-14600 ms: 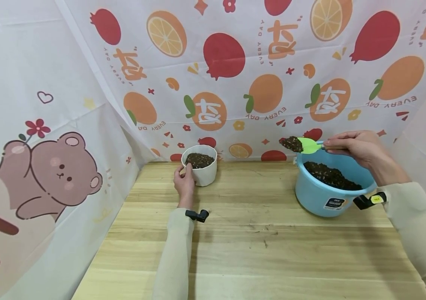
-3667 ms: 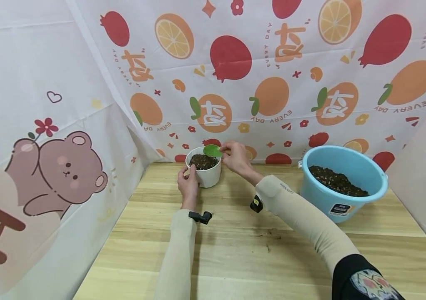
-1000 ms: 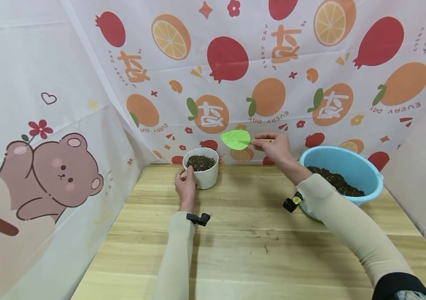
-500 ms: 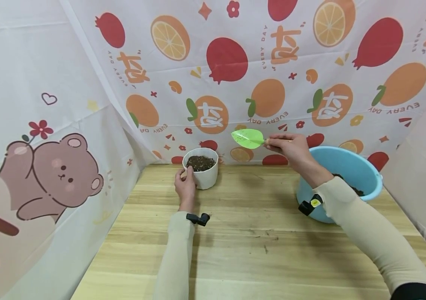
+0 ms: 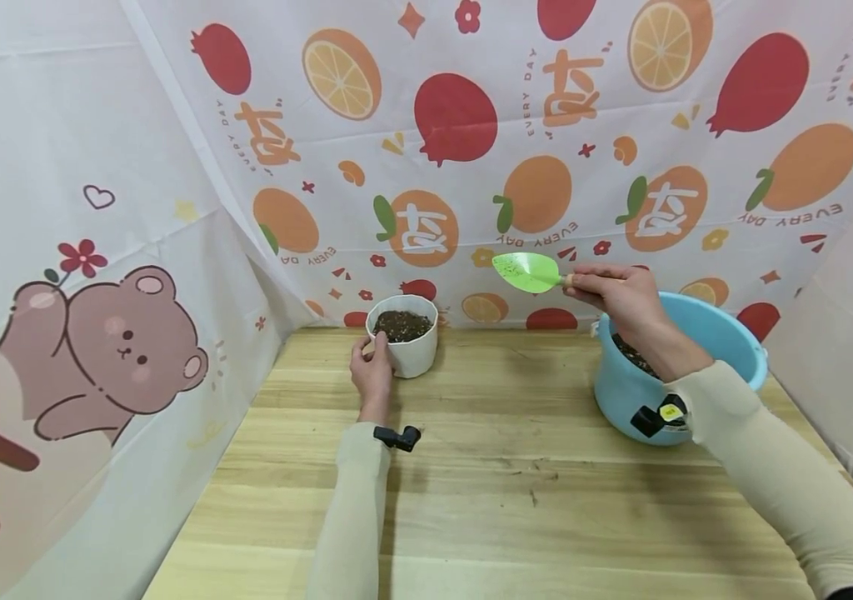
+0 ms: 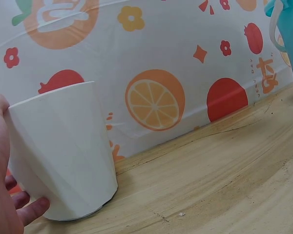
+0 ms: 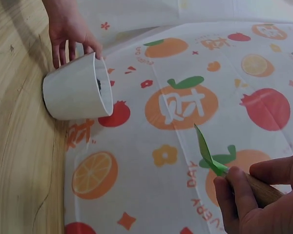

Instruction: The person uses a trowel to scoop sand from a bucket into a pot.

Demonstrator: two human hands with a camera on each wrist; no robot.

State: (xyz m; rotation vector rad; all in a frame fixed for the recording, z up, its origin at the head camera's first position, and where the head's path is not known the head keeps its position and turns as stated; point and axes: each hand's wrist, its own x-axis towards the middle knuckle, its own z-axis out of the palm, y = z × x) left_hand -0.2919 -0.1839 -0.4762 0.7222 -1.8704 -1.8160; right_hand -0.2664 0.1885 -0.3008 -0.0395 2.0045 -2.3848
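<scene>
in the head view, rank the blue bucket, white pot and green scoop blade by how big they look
1. Blue bucket, though partly hidden
2. White pot
3. Green scoop blade

From the head, we look forward and down across the wooden table (image 5: 464, 500) to the printed cloth (image 5: 464, 200), far enough back to take in both hands' work. From the left wrist, we sit low and close beside the white pot (image 5: 413, 358), facing the cloth at a slant, with the blue bucket (image 5: 621, 392) cropped at the right border. From the right wrist, we look past the near right hand (image 5: 625, 304) and green trowel (image 5: 530, 273) toward the pot and left hand (image 5: 371, 375) (here the tabletop stands sideways along the left). All three views share pot, table and cloth; head and left wrist share the bucket.
</scene>
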